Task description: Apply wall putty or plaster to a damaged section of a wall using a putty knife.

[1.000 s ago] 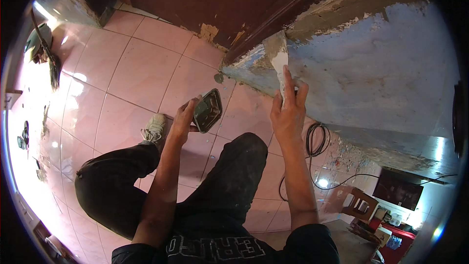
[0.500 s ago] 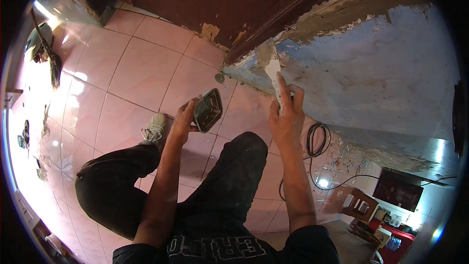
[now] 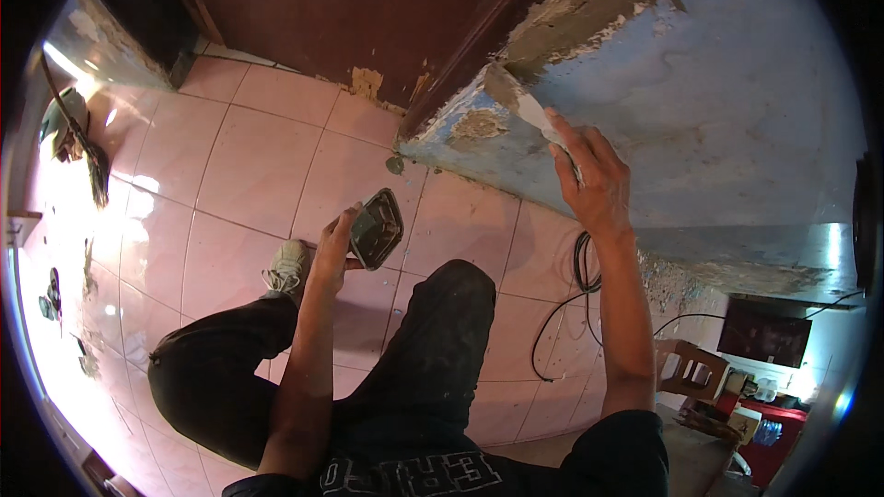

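Note:
My right hand is closed round the pale handle of a putty knife. The knife's blade lies against the blue wall beside the dark wooden door frame. A rough strip of grey-brown plaster runs up the wall along that frame. In my left hand I hold a small black plastic tray by its left edge, above the floor. Some grey residue coats its inside.
Pink floor tiles bear small grey blobs near the wall corner. A black cable lies coiled by the wall's foot. At the left stands a broom; a wooden chair is at lower right.
My right hand has moved to the right and slightly up, and the knife now leans more to the left. A rough plaster patch on the wall now shows below the blade. My left hand still holds the tray.

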### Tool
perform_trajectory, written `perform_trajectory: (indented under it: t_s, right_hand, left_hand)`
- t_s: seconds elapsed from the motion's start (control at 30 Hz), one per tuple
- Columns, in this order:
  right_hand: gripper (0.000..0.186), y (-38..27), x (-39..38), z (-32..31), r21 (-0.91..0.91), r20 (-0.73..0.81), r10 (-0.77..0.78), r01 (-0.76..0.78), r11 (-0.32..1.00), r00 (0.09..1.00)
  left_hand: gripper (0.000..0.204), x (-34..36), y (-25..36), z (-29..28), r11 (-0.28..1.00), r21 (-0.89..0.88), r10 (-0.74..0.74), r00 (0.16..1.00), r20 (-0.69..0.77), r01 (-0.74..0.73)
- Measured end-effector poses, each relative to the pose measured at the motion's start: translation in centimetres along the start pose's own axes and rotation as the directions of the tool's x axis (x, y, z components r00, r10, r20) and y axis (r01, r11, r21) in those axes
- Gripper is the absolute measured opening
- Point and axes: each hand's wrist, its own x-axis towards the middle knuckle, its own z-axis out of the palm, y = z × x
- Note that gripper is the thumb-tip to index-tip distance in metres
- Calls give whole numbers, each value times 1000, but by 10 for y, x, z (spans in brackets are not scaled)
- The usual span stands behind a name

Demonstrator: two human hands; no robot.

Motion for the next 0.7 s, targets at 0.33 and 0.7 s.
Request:
perform_trajectory:
  t_s: [0.33,0.7]
  right_hand:
    - [51,20,3,-68,-37,-48,33,-35,999,998]
    - [47,-33,6,-36,-48,121,39,-34,998,992]
  left_hand:
    - [74,-1,0,-2,1000,4,3,1000,10,-3]
    - [70,-2,-2,0,1000,13,-1,1000,26,1]
